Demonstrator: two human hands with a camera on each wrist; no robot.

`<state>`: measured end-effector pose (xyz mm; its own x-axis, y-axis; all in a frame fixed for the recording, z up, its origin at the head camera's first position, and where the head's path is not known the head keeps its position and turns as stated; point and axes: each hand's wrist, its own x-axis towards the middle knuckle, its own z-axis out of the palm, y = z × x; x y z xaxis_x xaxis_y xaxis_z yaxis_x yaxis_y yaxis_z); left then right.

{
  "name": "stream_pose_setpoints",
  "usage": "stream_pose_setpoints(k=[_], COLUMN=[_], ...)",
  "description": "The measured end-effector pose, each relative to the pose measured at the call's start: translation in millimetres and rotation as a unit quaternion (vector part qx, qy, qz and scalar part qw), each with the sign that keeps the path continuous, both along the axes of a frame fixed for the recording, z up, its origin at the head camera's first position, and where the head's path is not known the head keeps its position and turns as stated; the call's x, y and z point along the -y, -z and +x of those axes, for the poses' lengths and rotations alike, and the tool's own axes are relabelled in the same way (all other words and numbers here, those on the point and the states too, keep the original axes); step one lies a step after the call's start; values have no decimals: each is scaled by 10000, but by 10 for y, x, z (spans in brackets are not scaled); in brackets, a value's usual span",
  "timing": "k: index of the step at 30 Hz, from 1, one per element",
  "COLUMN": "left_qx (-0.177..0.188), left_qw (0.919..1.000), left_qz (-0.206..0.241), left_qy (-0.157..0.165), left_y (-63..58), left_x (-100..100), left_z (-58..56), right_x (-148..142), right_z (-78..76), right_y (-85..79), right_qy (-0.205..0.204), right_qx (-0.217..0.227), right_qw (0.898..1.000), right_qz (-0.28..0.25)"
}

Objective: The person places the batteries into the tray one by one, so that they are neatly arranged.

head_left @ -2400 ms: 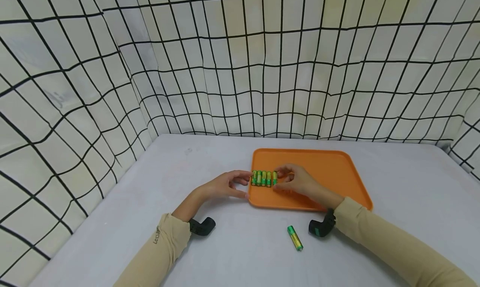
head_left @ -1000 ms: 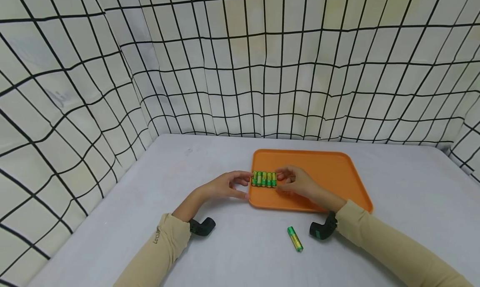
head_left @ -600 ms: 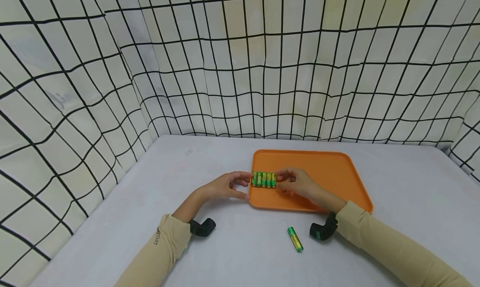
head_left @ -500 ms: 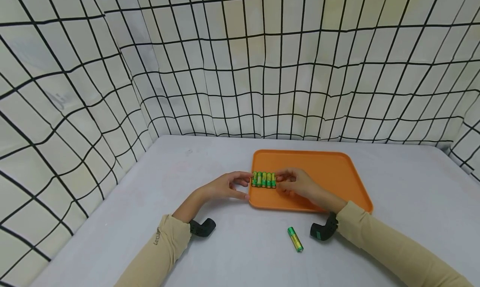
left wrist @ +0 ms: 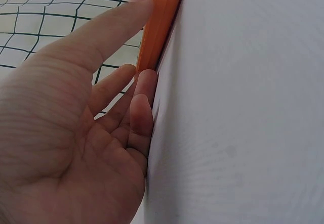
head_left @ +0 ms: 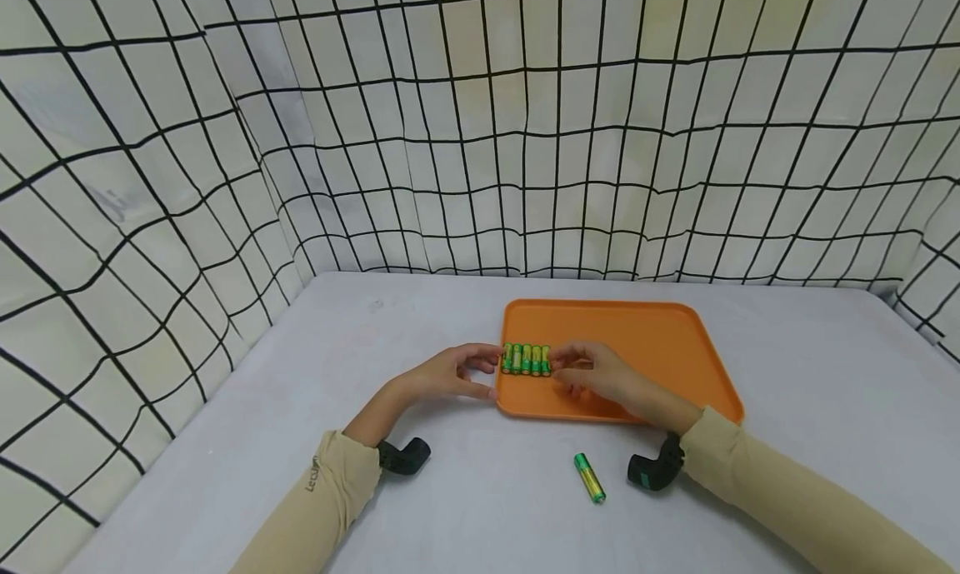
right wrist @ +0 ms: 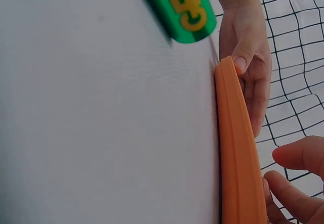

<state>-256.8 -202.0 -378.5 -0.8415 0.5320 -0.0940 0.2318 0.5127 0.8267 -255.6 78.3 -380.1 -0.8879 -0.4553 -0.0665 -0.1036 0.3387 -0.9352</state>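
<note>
A row of several green-and-yellow batteries (head_left: 527,360) lies side by side at the left end of an orange tray (head_left: 637,332). My left hand (head_left: 450,372) is at the tray's left edge with relaxed fingers. In the left wrist view its thumb touches the tray's orange rim (left wrist: 161,27). Over the tray, just right of the row, is my right hand (head_left: 600,378). Its thumb and fingers stand apart with nothing seen between them in the right wrist view, where the right hand (right wrist: 298,178) is partly cut off. One loose battery (head_left: 589,478) lies on the table in front.
White cloth covers the table (head_left: 450,507). Around the back and sides hangs a black net (head_left: 465,141) over pale sheeting. A black wrist camera (head_left: 405,456) sits on the left wrist, and another black camera (head_left: 655,467) on the right.
The rightmost battery has moved left and closed the gap to the row. My right forearm has shifted slightly right, and its fingers have come off that battery. The left hand has stayed put.
</note>
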Motion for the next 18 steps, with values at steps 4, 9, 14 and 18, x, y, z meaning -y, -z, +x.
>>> stream_pose_setpoints(k=[4, 9, 14, 18], left_qx=[-14, -66, -67, -50], left_qw=[10000, 10000, 10000, 10000], left_qz=[-12, -23, 11, -16], left_qy=[15, 12, 55, 42], left_y=[-6, -2, 5, 2], left_x=[0, 15, 18, 14], left_z=[3, 3, 5, 5], right_x=[-40, -59, -61, -80], right_z=[56, 102, 164, 224], right_y=[-22, -38, -46, -56], right_qy=[-155, -300, -226, -124], right_qx=[9, 22, 25, 55], right_qw=[9999, 9995, 9997, 9997], right_qz=[-27, -99, -109, -195])
